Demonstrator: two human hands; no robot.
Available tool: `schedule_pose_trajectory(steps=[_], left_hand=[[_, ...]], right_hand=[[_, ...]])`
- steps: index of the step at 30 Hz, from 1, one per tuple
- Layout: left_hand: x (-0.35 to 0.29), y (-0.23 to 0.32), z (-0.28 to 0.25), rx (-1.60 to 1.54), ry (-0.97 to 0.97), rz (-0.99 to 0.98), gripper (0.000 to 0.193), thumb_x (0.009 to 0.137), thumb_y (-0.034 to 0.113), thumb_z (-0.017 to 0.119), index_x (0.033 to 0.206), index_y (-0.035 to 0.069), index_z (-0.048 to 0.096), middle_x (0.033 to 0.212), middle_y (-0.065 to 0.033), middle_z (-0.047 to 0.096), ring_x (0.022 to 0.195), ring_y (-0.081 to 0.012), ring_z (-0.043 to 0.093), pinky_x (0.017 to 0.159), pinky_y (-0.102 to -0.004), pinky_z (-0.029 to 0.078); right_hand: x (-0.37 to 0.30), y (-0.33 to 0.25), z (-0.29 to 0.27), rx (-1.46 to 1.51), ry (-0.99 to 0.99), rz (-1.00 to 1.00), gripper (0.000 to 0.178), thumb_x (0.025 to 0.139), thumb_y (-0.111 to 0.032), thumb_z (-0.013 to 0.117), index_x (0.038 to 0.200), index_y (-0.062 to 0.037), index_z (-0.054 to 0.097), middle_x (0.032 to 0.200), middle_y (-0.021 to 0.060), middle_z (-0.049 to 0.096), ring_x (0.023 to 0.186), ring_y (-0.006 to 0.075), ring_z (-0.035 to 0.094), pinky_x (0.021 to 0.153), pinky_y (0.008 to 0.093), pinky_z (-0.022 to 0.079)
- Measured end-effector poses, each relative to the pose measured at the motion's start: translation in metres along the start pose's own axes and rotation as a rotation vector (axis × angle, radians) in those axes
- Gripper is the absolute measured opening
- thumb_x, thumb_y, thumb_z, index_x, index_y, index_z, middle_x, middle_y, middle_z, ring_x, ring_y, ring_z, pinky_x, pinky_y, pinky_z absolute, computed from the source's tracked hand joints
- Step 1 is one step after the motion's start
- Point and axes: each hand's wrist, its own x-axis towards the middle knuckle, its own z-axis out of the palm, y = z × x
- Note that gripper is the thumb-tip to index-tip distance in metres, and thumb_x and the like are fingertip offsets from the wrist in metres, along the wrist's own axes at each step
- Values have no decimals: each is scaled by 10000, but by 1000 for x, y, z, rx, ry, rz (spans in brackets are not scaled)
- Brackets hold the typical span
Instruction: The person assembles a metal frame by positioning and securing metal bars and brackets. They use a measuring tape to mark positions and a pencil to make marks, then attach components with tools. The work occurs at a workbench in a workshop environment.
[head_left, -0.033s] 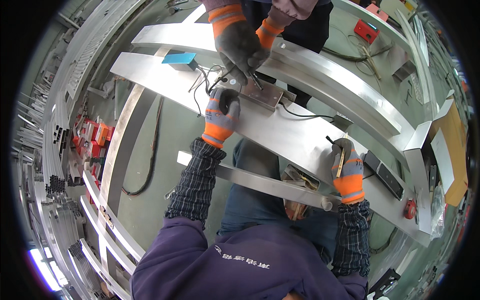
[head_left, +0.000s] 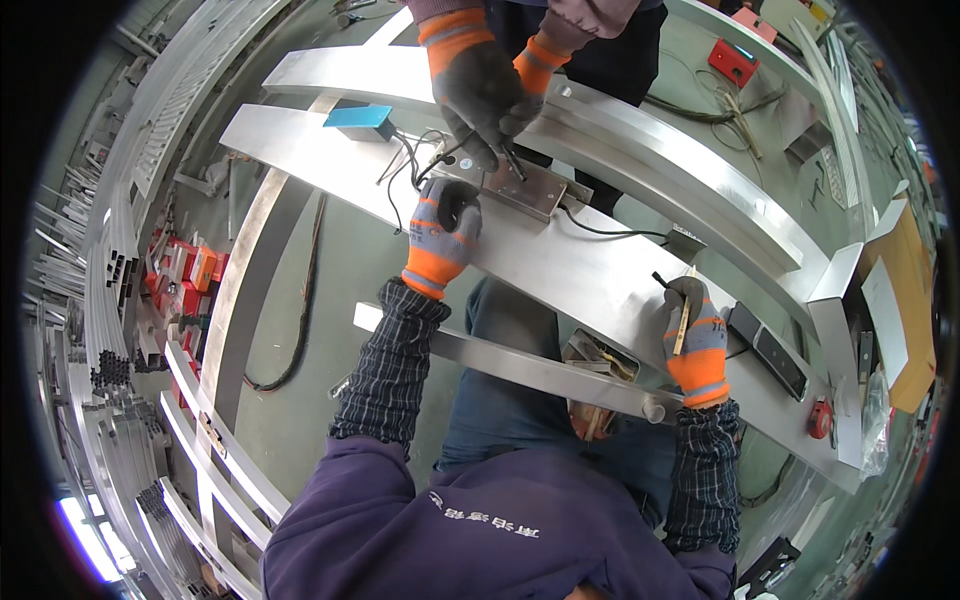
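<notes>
My left hand point(head_left: 442, 238), in a grey and orange glove, is closed at the near edge of a flat metal box point(head_left: 526, 188). Thin black cables point(head_left: 412, 165) run up to its fingertips; whatever they pinch is hidden. My right hand point(head_left: 697, 335), gloved alike, is closed on a thin yellow stick point(head_left: 683, 328), and a short black cable end point(head_left: 660, 281) pokes out beside its fingers. It rests over the broad silver metal beam point(head_left: 610, 270). Across from me, a co-worker's dark-gloved hands point(head_left: 485, 95) hold a slim dark tool point(head_left: 514, 163) against the box.
A blue-topped block point(head_left: 360, 122) sits on the beam's left part. Right of my right hand lie a black rectangular device point(head_left: 768, 352) and a red tape measure point(head_left: 820, 418). Curved metal bars point(head_left: 670, 160) lie beyond. An open cardboard box point(head_left: 897, 300) stands at the right.
</notes>
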Motion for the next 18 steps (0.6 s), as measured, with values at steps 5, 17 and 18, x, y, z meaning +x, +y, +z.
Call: schedule_pose_trajectory(steps=[5,17,18], left_hand=[[-5,30,-6,229,-96,-139,191,952,50,701,1135,9,660,878,-44,640,780,-103,616,715,-259,520],[-17,60,-26,672,-281,17,259,863,-29,643,1061,110,735,1135,-112,683,1028,-306,681,860,-381,561],[-19,62,-22,825,-281,40,260,844,-7,662,1054,126,739,1163,-109,677,1059,-319,666,882,-397,551]], right_hand=[[-1,4,5,-57,38,-34,209,930,32,577,1116,-56,615,964,159,670,876,333,690,773,394,540],[1,2,2,-70,44,-97,296,889,26,589,1166,-72,625,951,100,694,817,215,713,685,321,550],[0,7,4,-102,56,-81,281,897,11,583,1161,-77,629,940,99,695,787,218,704,665,320,543]])
